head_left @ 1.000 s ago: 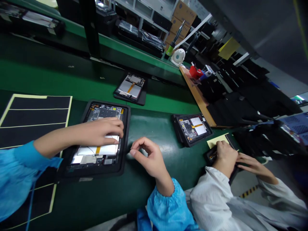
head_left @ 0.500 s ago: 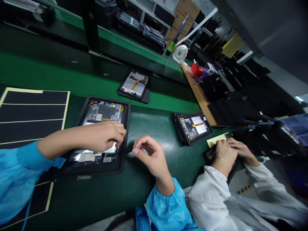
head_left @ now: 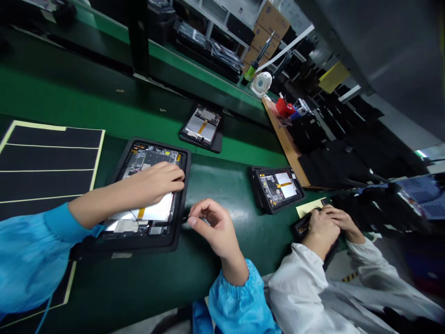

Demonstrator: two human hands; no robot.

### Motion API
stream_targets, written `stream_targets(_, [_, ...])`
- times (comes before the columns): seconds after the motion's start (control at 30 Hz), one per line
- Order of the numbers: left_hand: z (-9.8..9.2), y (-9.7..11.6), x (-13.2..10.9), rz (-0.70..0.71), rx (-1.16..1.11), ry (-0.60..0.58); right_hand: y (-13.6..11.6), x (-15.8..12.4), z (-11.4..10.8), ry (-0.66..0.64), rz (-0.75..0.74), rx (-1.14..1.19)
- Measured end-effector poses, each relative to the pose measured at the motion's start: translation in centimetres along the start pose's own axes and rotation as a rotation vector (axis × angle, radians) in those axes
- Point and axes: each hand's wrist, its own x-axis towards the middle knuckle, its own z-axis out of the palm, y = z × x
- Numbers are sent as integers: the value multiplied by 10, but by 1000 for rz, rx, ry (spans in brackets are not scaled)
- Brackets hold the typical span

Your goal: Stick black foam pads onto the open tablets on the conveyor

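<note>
We log a small white fan (head_left: 261, 84) with a green-handled pointed tool (head_left: 249, 73) standing tilted just beside it. Behind: stacked cardboard boxes (head_left: 273, 21), next to white shelving (head_left: 244, 8). Wooden board (head_left: 287, 146) runs down the right, red container (head_left: 285, 108) near its far end. We also get a yellow sheet (head_left: 333, 77) at upper right, a blue perforated crate (head_left: 422, 197) at far right, a co-worker's white sleeve (head_left: 297, 285) lower right.

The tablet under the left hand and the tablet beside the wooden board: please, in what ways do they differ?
The near tablet looks larger in view than the tablet beside the wooden board. The left hand covers part of the near one; no hand is on the other. The near one's circuit board is at its far end; the other's is at its left end. Both are open, in black frames.
</note>
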Motion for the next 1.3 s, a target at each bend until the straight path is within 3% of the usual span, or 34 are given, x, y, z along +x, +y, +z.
stream_targets(0.07, [-1, 7, -4, 42, 33, 56, 1, 0, -1, -1, -4, 13])
stream_targets(0.13, [-3, 17, -9, 112, -93, 67, 1, 0, -2, 5, -15, 30])
stream_targets(0.23, [-5, 36, -16, 164, -354, 14, 1, 0, -4, 26, -35, 57])
stream_targets(0.33, [-6, 45, -18, 115, -447, -40, 0, 1, -5, 51, -46, 71])
stream_targets(0.63, [-5, 6, 14, 88, -392, -150, 3, 3, -4, 90, -39, 83])
stream_targets(0.87, [-8, 2, 19, 49, -358, -166, 3, 11, -5, 27, 42, 44])
stream_targets(1.1, [-13, 0, 16, 16, -359, -158, -9, 32, -5, -179, 75, -293])
stream_targets(1.3, [-12, -5, 19, -18, -398, -137, -6, 55, 0, -226, 5, -481])
